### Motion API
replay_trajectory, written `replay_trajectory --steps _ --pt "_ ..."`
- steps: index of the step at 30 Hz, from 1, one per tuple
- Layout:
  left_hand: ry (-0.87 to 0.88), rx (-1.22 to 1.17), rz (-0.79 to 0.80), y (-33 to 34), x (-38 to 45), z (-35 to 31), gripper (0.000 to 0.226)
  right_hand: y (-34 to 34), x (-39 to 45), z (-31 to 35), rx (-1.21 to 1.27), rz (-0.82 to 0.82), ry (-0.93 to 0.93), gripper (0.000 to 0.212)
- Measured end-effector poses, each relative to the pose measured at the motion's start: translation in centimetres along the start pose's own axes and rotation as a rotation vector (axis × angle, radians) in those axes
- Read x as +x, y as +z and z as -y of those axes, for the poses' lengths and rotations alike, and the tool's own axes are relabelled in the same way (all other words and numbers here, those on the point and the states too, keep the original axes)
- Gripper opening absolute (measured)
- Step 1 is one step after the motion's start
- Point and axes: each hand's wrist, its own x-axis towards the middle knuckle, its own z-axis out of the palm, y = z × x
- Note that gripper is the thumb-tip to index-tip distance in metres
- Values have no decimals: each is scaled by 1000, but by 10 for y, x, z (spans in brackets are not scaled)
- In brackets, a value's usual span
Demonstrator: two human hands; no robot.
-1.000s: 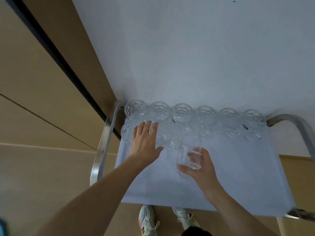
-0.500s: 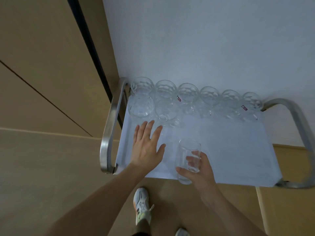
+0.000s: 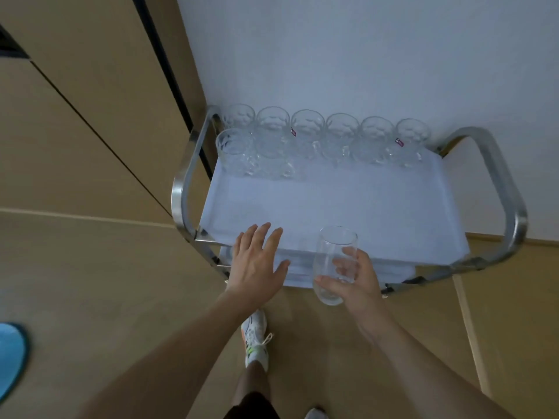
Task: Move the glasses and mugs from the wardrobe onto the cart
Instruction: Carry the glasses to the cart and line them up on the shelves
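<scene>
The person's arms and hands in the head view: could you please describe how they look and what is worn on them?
Both forearms are bare, with no sleeves in view. The left hand and right hand wear no gloves, and no rings, watch or bracelets are visible.

We see a plain pale wall (image 3: 363, 49) filling the far and right side of the scene, evenly lit in a cool, soft light. To the left stand tan wooden panels (image 3: 90, 116), split by thin dark seams, with a dark vertical strip (image 3: 169, 86) where they meet the wall. A light wooden floor (image 3: 106, 282) spreads across the near part, with a pale seam line running across its left side. At the near left edge, part of a blue round object (image 3: 12, 358) lies on the floor, blurred.
</scene>
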Motion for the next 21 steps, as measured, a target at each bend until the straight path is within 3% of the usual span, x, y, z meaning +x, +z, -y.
replay_trajectory --steps 9,21 --pt "-21 57 79 28 -75 -51 63 -51 -44 -38 38 27 -4 78" --pt "-67 15 192 123 -63 -17 67 -42 -5 -118 45 -10 39 75"
